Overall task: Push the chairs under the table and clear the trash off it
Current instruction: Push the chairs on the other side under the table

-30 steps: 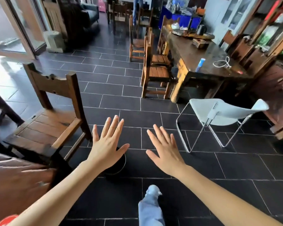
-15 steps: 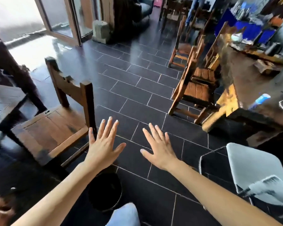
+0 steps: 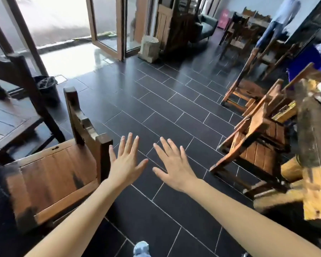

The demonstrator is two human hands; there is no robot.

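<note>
Fingers [image 3: 127,145] of the left hand [image 3: 125,164]: straight, spread, palm down, holding nothing. Fingers [image 3: 168,148] of the right hand [image 3: 174,169]: same, straight and spread, thumb out to the left, holding nothing. The hands are side by side and apart, both over the dark tile floor [image 3: 156,108]. Both forearms are bare and reach in from the near edge.

The left hand is just beside the right back post of the near-left wooden chair [image 3: 50,175]. Can't tell whether the little finger touches the post. That chair stands out in the open, with its seat near left and its back toward the far side.

A darker chair [image 3: 17,84] is further left, partly cut off by the frame. A black bin [image 3: 45,88] with a liner is on the floor beyond it.

Right side: the long wooden table [image 3: 311,141] runs along the right edge and is heavily blurred. Two wooden chairs [image 3: 256,151] are against its left side, seats partly under the top. A third chair [image 3: 243,89] is further along, tilted in view. The things on the far end of the table are too blurred to name.

Far left: an open glass door [image 3: 107,25] with bright light outside. Next to it are a stone block [image 3: 149,47] and a dark sofa [image 3: 206,26]. Far right: a person [image 3: 278,21] in a blue top stands by more chairs. Near edge: the toe of a light blue shoe [image 3: 141,249].
</note>
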